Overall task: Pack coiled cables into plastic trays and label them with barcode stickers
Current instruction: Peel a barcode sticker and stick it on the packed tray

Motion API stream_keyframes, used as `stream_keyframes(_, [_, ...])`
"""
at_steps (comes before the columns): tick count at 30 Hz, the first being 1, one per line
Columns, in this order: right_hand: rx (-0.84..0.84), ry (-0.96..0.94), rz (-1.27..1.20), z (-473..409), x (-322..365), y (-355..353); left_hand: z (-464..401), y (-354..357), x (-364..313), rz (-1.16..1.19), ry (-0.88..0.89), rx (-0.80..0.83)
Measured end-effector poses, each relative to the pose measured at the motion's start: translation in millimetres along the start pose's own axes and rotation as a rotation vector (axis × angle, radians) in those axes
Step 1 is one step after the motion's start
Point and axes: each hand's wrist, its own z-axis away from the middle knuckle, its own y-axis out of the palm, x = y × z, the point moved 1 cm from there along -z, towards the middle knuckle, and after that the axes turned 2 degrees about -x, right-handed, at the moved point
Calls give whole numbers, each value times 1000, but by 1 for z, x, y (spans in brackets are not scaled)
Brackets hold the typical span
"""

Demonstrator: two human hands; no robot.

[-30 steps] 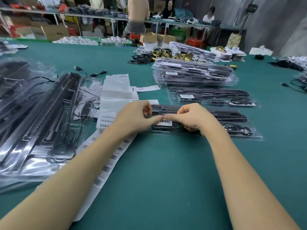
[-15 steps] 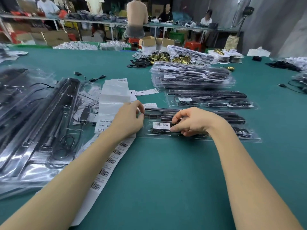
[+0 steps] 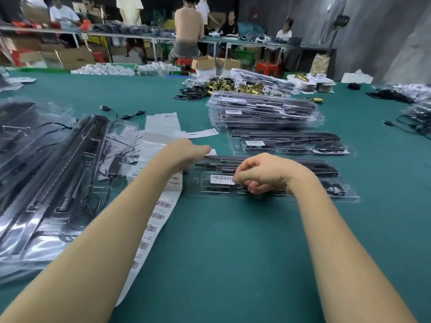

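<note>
On the green table (image 3: pixel 233 252), a clear tray (image 3: pixel 268 183) lies under the right hand (image 3: pixel 268 174), a barcode sticker (image 3: pixel 222 179) on its left part.

The right hand rests on the tray with fingers curled, its fingertips (image 3: pixel 236 177) touching the sticker's right end; whether they pinch it I cannot tell. The left hand (image 3: pixel 184 152) is just left of the tray's far left corner, above the sticker strip (image 3: pixel 154 224); its fingers are hidden, so its grip cannot be told. Behind the tray lies a second tray (image 3: pixel 291 143), already stickered, and beyond that a stack (image 3: pixel 263 111) of trays. More trays (image 3: pixel 58 173) lie at the left.
</note>
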Motion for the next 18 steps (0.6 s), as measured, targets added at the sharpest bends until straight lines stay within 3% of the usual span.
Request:
stream_keyframes(6, [-30,8,88,3,8,-2,-14,-9,-4,404,-167,231])
stream_keyframes(8, [-98,-36,186,5,13,-2,-13,-9,-3,549,-163,287])
stream_keyframes(13, [-138,-153,98,11,28,7,1,-1,-11,859,-82,544])
stream_keyframes(18, [62,-183,-57,17,29,7,-3,16,-18,980,2,385])
